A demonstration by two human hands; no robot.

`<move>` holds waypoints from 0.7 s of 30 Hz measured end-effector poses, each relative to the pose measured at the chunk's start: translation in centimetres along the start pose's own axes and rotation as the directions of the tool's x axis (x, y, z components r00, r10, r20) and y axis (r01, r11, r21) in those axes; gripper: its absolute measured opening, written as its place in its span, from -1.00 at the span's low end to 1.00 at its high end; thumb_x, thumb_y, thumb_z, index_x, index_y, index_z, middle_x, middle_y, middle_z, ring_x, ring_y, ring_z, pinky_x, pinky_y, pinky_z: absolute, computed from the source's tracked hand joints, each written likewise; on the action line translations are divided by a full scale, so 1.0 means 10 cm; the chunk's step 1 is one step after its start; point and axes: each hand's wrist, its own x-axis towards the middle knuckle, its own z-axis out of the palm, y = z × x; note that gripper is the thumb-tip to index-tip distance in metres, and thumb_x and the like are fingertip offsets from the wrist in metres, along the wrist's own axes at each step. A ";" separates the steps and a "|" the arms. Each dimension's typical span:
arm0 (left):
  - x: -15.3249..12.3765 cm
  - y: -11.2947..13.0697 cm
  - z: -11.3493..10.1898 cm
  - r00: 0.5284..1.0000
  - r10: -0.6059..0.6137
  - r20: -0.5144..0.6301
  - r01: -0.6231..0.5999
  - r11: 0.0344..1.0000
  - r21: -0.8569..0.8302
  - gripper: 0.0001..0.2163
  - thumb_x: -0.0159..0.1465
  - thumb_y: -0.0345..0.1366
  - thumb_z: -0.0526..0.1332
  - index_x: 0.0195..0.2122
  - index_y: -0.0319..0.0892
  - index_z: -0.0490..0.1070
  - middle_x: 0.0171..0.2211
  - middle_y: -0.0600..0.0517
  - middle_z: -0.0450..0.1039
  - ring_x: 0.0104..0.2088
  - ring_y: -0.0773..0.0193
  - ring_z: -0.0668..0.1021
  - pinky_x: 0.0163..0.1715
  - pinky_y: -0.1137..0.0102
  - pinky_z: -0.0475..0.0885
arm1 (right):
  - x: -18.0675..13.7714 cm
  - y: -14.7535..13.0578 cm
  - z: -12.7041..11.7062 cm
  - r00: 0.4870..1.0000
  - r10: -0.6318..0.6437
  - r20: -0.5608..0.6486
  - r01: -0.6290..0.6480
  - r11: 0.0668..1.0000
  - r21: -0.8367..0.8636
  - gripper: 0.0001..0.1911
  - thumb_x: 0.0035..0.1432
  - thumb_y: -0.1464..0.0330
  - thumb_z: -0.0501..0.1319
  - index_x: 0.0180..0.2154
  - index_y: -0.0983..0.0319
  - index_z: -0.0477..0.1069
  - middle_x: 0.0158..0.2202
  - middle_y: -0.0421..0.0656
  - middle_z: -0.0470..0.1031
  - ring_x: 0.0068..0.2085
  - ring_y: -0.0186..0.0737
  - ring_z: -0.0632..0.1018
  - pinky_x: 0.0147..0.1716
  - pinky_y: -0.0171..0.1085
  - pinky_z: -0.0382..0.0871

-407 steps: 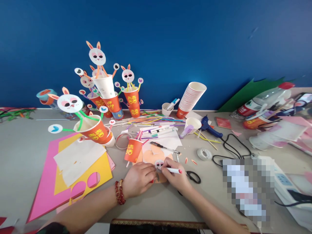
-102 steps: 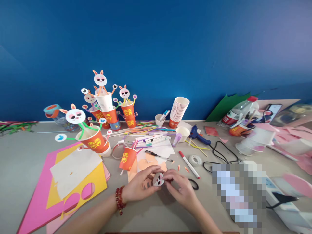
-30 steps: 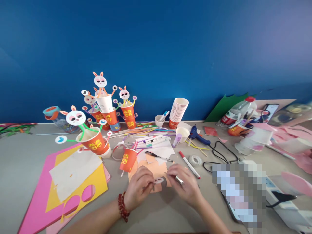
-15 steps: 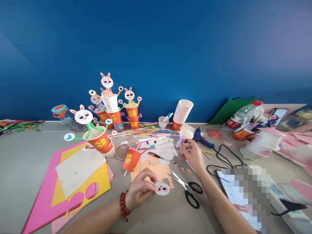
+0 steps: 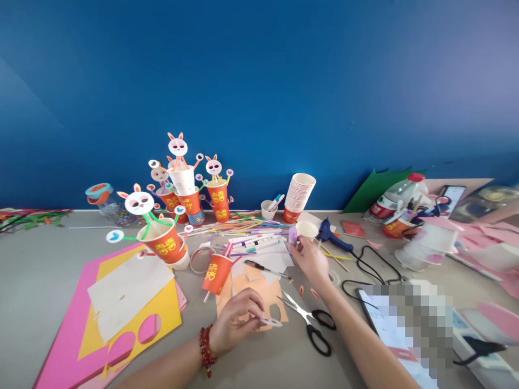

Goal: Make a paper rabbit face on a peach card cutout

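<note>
Between the thumb and fingers of my left hand point(image 5: 239, 321) is a white paper rabbit face point(image 5: 271, 322), turned nearly edge-on. My right hand point(image 5: 311, 262) is closed at the lower part of a small purple glue stick point(image 5: 292, 234), which points up; its base is hidden by my fingers. Peach paper point(image 5: 253, 283) with cut-outs lies just beyond my left hand. Black-handled scissors point(image 5: 303, 312) lie open between my forearms, below two small paper ears point(image 5: 314, 293). A black pen point(image 5: 267, 268) rests on the paper. An orange-red paper cup point(image 5: 217, 274) with pink strips leans beyond my left hand.
Rabbit-decorated cups point(image 5: 160, 237) stand at left behind pink and yellow sheets point(image 5: 168, 302). Markers point(image 5: 259, 243) and coloured sticks lie mid-table. A cup stack point(image 5: 300, 194), a blue glue gun point(image 5: 334, 236) with its cord, a bottle point(image 5: 399, 194) and a phone point(image 5: 381, 324) are at right.
My left hand has tilted the rabbit face from showing its front to nearly edge-on. My right hand has shifted slightly left, and the glue stick now points more upright.
</note>
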 end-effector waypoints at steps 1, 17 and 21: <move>0.00 0.00 0.00 1.000 0.001 0.001 -0.001 1.000 0.009 -0.93 0.28 -0.45 0.23 -0.27 -0.15 0.42 -0.29 -0.02 0.42 -0.27 0.29 0.49 -0.28 0.41 0.42 | 0.00 -0.02 0.00 1.000 -0.004 -0.004 0.004 1.000 -0.007 -0.78 0.22 0.18 0.11 -0.27 0.20 0.34 -0.38 -0.14 0.48 -0.44 -0.18 0.46 -0.56 -0.33 0.01; 0.37 0.39 -0.09 0.903 -0.098 0.418 -0.315 0.509 0.801 -0.87 0.33 -0.28 0.18 -0.33 -0.14 0.49 0.31 -0.10 0.03 0.26 -0.03 0.16 0.22 -0.09 0.01 | -0.68 -0.63 -0.65 0.748 -0.369 0.552 0.296 0.929 0.221 -0.69 0.11 0.40 0.11 -0.08 0.20 0.39 -0.19 -0.09 0.58 -0.21 -0.12 0.55 -0.32 -0.33 0.22; 0.44 0.32 0.00 0.863 -0.203 0.463 -0.369 0.373 0.851 -0.93 0.26 -0.27 0.28 -0.29 -0.14 0.50 -0.01 -0.11 0.36 -0.03 0.04 0.41 -0.03 0.10 0.35 | -0.75 -0.74 -0.75 0.737 -0.338 0.586 0.303 0.939 0.160 -0.80 0.08 0.38 0.15 -0.21 0.20 0.42 -0.28 -0.09 0.59 -0.29 -0.12 0.56 -0.40 -0.33 0.19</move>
